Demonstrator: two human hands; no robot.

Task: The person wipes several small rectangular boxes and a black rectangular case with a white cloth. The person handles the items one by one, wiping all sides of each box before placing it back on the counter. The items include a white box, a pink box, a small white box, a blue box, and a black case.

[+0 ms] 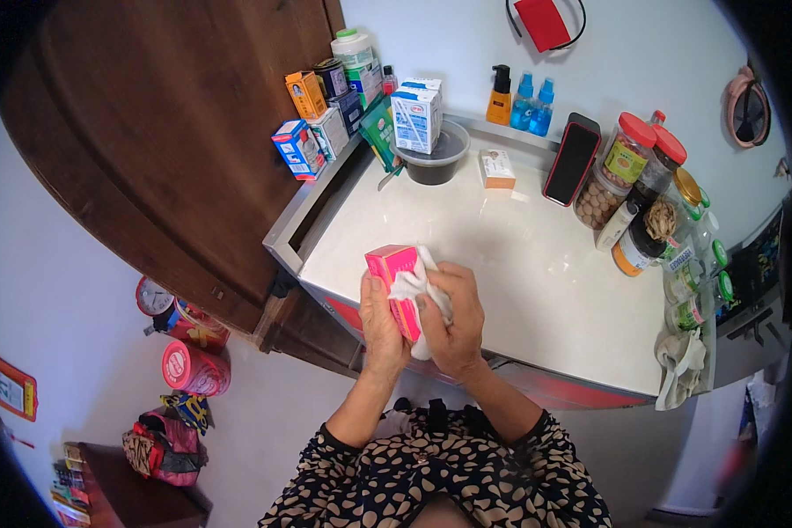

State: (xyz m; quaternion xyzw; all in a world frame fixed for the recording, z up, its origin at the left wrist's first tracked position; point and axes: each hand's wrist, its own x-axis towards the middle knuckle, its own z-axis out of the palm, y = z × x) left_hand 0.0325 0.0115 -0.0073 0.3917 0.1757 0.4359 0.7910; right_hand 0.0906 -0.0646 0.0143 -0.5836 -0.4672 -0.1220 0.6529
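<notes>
Above the front part of the white countertop [537, 308], my left hand [383, 330] grips a pink box [392, 262] by its left side. My right hand [453, 319] is closed on a white cloth [425, 275], which lies against the box's right side and partly covers its front. The cloth hides some of the box, and part of it hangs below my right fingers. Further back on the counter lies a small white and orange box [497, 169].
At the back left, milk cartons [416, 119] stand on a lidded dark tub [440, 167]. A black speaker [573, 158] and several jars [625, 158] line the right. Pump and spray bottles [521, 101] stand on the back ledge. Another cloth [680, 361] hangs over the right front corner.
</notes>
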